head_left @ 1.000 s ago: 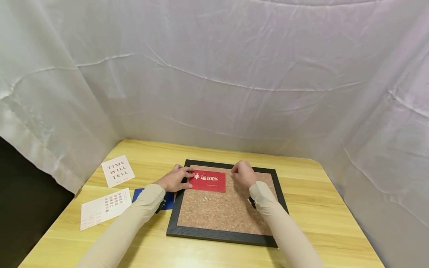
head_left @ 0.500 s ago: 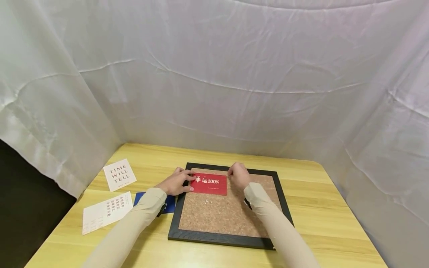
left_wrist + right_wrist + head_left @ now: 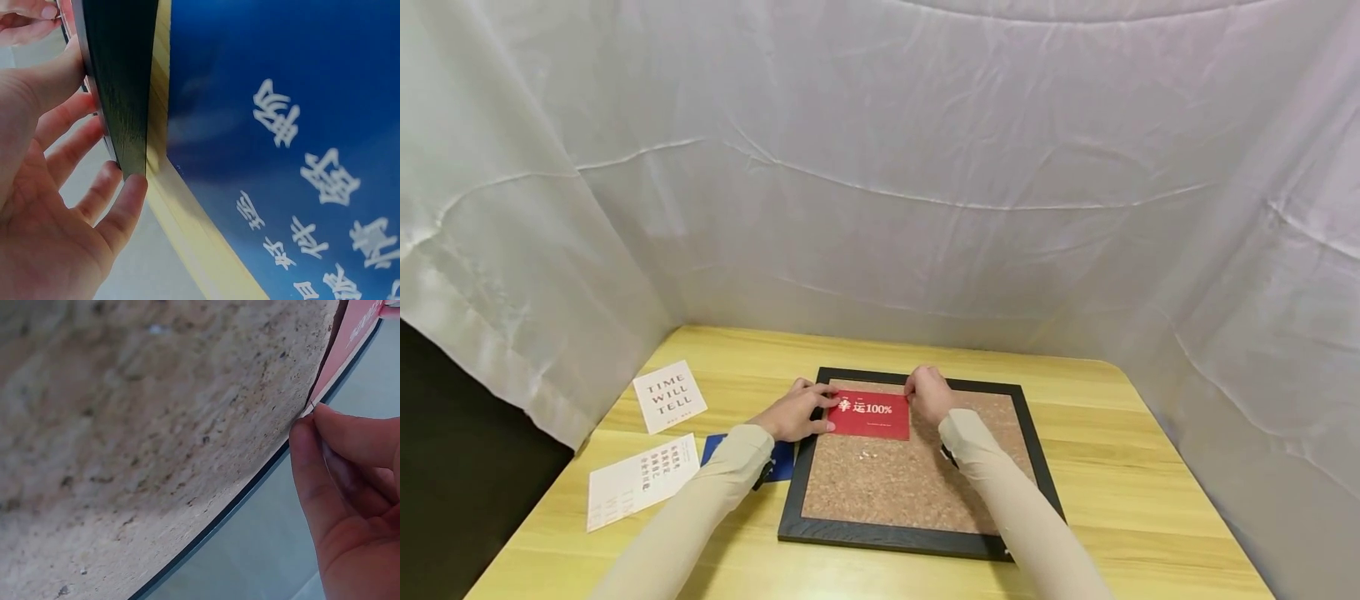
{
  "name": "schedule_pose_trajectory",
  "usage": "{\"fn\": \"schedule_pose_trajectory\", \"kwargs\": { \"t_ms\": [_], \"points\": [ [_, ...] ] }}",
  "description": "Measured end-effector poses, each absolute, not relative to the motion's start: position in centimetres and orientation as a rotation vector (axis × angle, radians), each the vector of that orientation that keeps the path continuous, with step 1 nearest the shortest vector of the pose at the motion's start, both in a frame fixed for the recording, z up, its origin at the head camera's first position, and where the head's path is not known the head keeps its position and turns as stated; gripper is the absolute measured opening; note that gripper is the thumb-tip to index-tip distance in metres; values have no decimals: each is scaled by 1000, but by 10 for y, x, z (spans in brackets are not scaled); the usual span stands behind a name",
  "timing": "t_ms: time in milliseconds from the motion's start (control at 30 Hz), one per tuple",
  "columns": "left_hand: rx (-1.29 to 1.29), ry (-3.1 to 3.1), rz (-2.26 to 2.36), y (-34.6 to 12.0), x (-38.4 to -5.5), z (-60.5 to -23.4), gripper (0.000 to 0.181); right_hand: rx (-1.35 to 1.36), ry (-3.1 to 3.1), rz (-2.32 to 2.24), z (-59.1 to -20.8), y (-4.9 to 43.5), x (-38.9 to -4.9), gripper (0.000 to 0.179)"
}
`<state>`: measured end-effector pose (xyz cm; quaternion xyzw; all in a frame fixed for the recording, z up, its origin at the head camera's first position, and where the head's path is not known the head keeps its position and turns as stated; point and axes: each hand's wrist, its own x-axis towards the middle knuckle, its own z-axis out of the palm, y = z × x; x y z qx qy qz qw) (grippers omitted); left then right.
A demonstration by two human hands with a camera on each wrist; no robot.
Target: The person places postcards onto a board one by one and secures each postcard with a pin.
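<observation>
A flat red card [image 3: 874, 423] lies with its long side left to right, near the top-left corner of the bumpy cork board [image 3: 902, 492]. The left hand [image 3: 792, 412], fingers spread, touches it; the right hand [image 3: 930, 395] pinches a thin pin [image 3: 311, 407].

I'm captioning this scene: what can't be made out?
Thin item pinched in the right-hand grip: right wrist view, mostly hidden by fingertips.
Blue card: head view, partly covered by the left sleeve; left wrist view, cut off by the picture's edges.
Pale specks on the corkboard: head view, too small to identify.
Fine print on the red card: head view, too small.
</observation>
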<state>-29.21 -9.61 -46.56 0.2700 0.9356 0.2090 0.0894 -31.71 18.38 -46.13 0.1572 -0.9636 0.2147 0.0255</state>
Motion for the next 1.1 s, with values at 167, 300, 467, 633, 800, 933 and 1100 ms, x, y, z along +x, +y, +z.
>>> {"fn": "schedule_pose_trajectory", "kwargs": {
  "t_ms": [167, 300, 467, 633, 800, 933, 1100],
  "points": [
    [813, 2786, 640, -97, -291, -466, 56, 444, -3015, 661, -462, 181, -318, 29],
    [825, 2784, 635, -96, -291, -466, 56, 416, -3045, 639, -464, 178, -318, 27],
    [821, 2788, 628, -97, -291, -466, 56, 426, -3064, 609, -462, 175, -317, 31],
    [831, 2796, 626, -97, -292, -466, 56, 442, -3056, 555, -459, 174, -314, 35],
    [833, 2799, 629, -96, -291, -467, 55, 400, -3086, 553, -460, 174, -312, 38],
    [826, 2798, 625, -95, -291, -468, 55, 415, -3097, 577, -462, 175, -312, 38],
    [810, 2794, 628, -96, -292, -467, 56, 477, -3034, 652, -463, 181, -313, 35]
  ]
}}
